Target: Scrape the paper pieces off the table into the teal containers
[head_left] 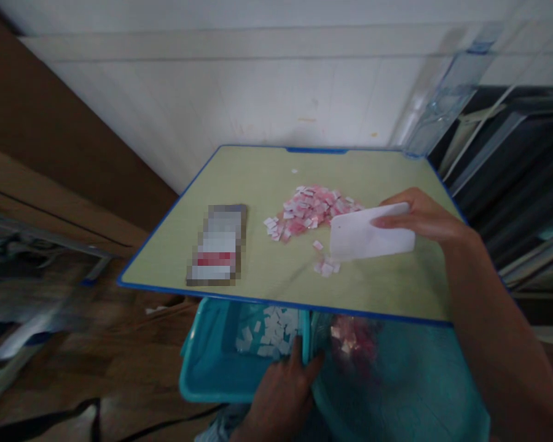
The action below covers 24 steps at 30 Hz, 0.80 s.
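One right hand (421, 220): pinching a white plastic scraper (354, 238) beside pink-and-white scraps (311, 209) on the tabletop (253, 166); fingertips hidden.
Left hand (283, 388): at adjoining rims of two teal tubs (212, 385); cannot tell whether gripping.
Oblong object (217, 245): pixelated.
Larger tub (428, 393): reddish contents blurred.

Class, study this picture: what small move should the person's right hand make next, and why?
Probably bring the white card against the small cluster of pieces: the right hand grips the card right beside it, and that cluster lies apart from the main pile, nearer the front edge of the table.
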### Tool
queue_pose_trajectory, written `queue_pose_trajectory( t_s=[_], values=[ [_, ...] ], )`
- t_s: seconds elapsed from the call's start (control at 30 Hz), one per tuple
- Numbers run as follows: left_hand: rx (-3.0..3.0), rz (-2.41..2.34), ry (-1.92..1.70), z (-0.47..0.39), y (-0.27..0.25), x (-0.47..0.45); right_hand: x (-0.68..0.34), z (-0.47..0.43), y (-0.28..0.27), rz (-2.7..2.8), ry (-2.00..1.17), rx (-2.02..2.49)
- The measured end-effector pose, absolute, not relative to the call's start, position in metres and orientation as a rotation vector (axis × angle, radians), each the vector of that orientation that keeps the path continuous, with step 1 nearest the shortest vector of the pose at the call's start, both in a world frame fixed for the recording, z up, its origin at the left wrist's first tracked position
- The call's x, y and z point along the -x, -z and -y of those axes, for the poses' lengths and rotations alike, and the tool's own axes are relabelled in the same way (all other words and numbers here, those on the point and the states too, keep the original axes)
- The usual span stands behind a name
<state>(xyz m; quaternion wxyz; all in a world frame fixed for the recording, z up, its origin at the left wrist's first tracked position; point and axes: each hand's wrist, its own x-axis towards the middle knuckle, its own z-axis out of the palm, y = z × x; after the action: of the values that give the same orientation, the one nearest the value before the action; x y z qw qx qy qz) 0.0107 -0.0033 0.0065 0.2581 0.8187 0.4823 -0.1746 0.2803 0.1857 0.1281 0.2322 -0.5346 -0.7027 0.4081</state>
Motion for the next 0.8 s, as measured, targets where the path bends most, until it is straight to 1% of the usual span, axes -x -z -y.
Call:
queue_pose_trajectory(
  t_s=[0.37,0.53,0.7,0.8],
  values=[
    [-2.261,-1.29,0.445,0.003,-0.007,-0.011,-0.285,-0.181,-0.131,1.908,-1.023,1.525],
    [-2.256,-1.273,0.465,0.002,-0.009,-0.011,-0.292,-0.18,-0.13,1.921,-1.182,1.483],
    [-2.249,-1.282,0.47,0.001,-0.009,-0.012,-0.277,-0.179,-0.125,1.98,-1.355,1.42],
    [-2.245,-1.28,0.458,0.001,-0.008,-0.011,-0.263,-0.181,-0.12,1.984,-1.37,1.371]
  ],
)
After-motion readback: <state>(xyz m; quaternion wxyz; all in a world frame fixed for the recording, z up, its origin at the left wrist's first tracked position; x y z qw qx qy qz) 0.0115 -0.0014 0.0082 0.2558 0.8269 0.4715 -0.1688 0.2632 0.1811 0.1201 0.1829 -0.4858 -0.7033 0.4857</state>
